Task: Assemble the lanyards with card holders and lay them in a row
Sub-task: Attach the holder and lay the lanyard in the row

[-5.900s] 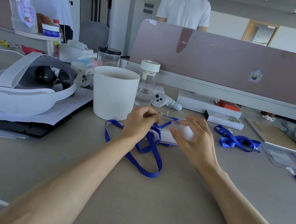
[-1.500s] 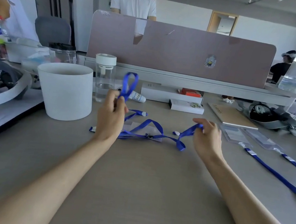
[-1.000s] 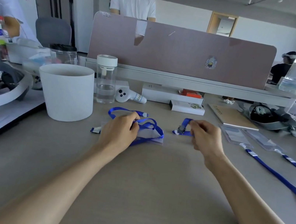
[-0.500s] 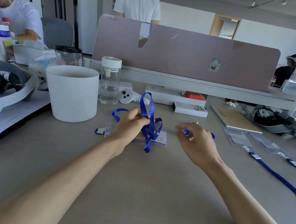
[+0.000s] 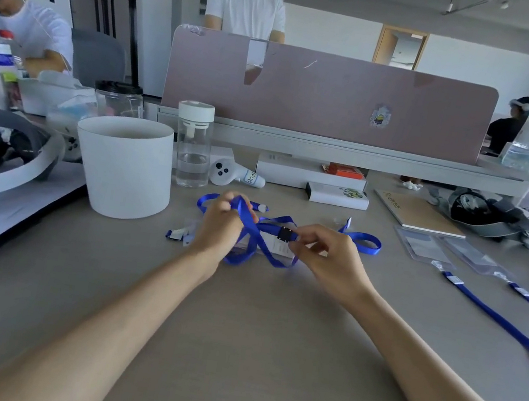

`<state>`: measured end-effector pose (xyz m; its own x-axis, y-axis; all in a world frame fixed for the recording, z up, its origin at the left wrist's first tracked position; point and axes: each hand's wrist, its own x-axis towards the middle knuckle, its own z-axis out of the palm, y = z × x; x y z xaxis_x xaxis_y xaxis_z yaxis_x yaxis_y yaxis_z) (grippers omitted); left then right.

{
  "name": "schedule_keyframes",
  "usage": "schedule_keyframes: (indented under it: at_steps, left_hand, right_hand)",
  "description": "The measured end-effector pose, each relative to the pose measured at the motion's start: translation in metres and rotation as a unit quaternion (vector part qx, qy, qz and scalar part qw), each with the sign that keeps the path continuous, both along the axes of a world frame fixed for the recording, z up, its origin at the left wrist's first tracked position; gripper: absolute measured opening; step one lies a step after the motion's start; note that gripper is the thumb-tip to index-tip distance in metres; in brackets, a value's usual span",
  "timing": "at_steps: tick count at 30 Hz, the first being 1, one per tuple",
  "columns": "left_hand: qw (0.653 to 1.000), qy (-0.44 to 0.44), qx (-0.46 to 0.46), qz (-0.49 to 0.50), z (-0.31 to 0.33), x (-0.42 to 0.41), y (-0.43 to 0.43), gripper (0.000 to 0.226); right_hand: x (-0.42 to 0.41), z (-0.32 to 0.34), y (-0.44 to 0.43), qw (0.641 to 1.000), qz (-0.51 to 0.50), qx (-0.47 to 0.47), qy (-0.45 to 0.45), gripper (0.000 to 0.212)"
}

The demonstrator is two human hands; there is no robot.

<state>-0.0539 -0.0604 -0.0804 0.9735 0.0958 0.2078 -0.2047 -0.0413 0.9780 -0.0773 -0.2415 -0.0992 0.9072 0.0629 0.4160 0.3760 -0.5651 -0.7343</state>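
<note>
Lanyard (image 5: 255,230): a blue strap at 12 o'clock, just ahead of the person. It is partly lifted off the tabletop (image 5: 254,320) and crosses over itself, so it seems to be held up for untangling.
Left hand (image 5: 220,228): at the tangle's 9 o'clock, its fingers are curled round the upper loop. It raises the loop, probably so that the lower turns hang free.
Right hand (image 5: 330,256): at the tangle's 3 o'clock, thumb and forefinger pinch the strap right beside the black buckle (image 5: 286,235). This likely fixes that end while the other hand sorts the loops.
Card holder (image 5: 277,250): lies flat on the tabletop under the crossed strap, within reach for joining. I cannot tell whether it is already clipped on.
Loose loop (image 5: 365,242): more blue strap lies flat at 1 o'clock, just beyond the right hand. I cannot tell whether it belongs to the same strap.
Finished pair (image 5: 420,246): two clear holders lie side by side at 2 o'clock, with their straps (image 5: 497,317) stretched out toward 4 o'clock. They look like the start of the row, pulled straight so they stay unknotted.
White tub (image 5: 126,164): stands at 10 o'clock, near the left hand but apart from it.
Step in hand: by my reading, freeing this strap before it joins the row.
</note>
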Motion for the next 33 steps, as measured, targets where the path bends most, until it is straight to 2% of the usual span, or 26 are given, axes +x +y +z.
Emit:
schedule_keyframes:
  at_steps: [4, 7, 9, 11, 13, 14, 18, 21, 26, 29, 33]
  left_hand:
    - [0.992, -0.025, -0.06, 0.105, 0.003, 0.009, 0.015, 0.045]
    - [0.986, -0.046, -0.073, 0.14, 0.006, 0.011, 0.023, 0.049]
    - [0.992, -0.083, 0.013, 0.092, 0.005, 0.008, 0.023, 0.047]
    - [0.989, -0.087, 0.115, -0.028, 0.001, 0.004, 0.017, 0.038]
    - [0.969, -0.062, 0.195, -0.14, -0.003, -0.001, 0.006, 0.025]
    - [0.956, -0.069, 0.23, -0.167, -0.005, -0.005, 0.0, 0.024]
    - [0.935, -0.15, 0.286, -0.144, -0.014, -0.005, -0.005, 0.021]
    - [0.955, -0.135, 0.242, -0.107, -0.017, 0.004, 0.004, 0.018]
    - [0.972, -0.123, 0.189, -0.064, -0.016, 0.008, 0.012, 0.038]
    - [0.985, -0.095, 0.135, -0.054, -0.014, 0.007, 0.01, 0.04]
    - [0.993, -0.057, 0.082, -0.056, -0.007, 0.004, 0.007, 0.034]
  right_hand:
    - [0.0, 0.001, -0.001, 0.998, -0.047, 0.031, -0.03, 0.02]
    - [0.0, 0.003, -0.004, 0.996, -0.054, -0.004, -0.065, 0.027]
    - [-0.001, 0.004, -0.005, 0.995, -0.058, -0.015, -0.083, 0.028]
    - [-0.004, 0.005, -0.003, 0.994, -0.06, -0.008, -0.094, 0.027]
    - [-0.005, 0.006, 0.0, 0.993, -0.056, 0.001, -0.099, 0.022]
    - [-0.005, 0.006, 0.0, 0.994, -0.053, 0.002, -0.1, 0.02]
    - [-0.006, 0.005, 0.0, 0.993, -0.046, 0.002, -0.105, 0.023]
    - [-0.003, 0.005, -0.003, 0.996, -0.067, 0.008, -0.053, 0.04]
    - [0.004, -0.005, -0.011, 0.978, -0.076, -0.182, 0.068, 0.034]
    - [0.004, -0.005, -0.009, 0.967, -0.056, -0.236, 0.074, 0.02]
    - [0.003, -0.006, -0.005, 0.956, -0.042, -0.28, 0.074, 0.039]
